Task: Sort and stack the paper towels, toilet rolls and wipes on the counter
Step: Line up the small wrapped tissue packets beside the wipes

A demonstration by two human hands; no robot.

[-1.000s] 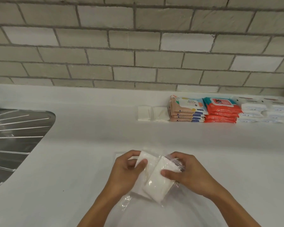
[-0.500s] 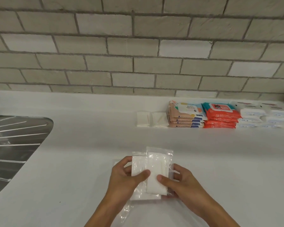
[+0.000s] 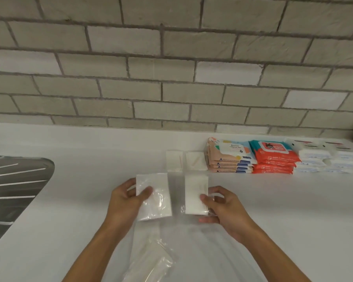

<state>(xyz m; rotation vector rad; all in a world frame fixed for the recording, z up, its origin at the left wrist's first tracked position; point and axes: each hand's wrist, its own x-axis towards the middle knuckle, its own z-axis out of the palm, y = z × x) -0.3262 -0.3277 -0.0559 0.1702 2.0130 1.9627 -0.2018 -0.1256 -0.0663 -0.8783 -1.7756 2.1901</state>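
Note:
My left hand (image 3: 126,202) grips a white tissue pack in clear wrap (image 3: 157,195) above the white counter (image 3: 69,231). A second white tissue pack (image 3: 195,192) is held in my right hand (image 3: 222,208), a small gap apart from the first. Both packs are raised in front of me, side by side. Along the back wall lie two small white packs (image 3: 184,160), a stack of beige wipes (image 3: 229,155), a stack of orange wipes (image 3: 273,157) and stacks of white wipes (image 3: 330,159).
An empty clear plastic wrapper (image 3: 151,259) lies on the counter between my forearms. A steel sink drainer (image 3: 12,190) takes up the left side. A grey brick wall (image 3: 171,68) rises behind the counter.
The two packs, held together and overlapping before, are now pulled apart, one in each hand, and lifted farther forward toward the back row.

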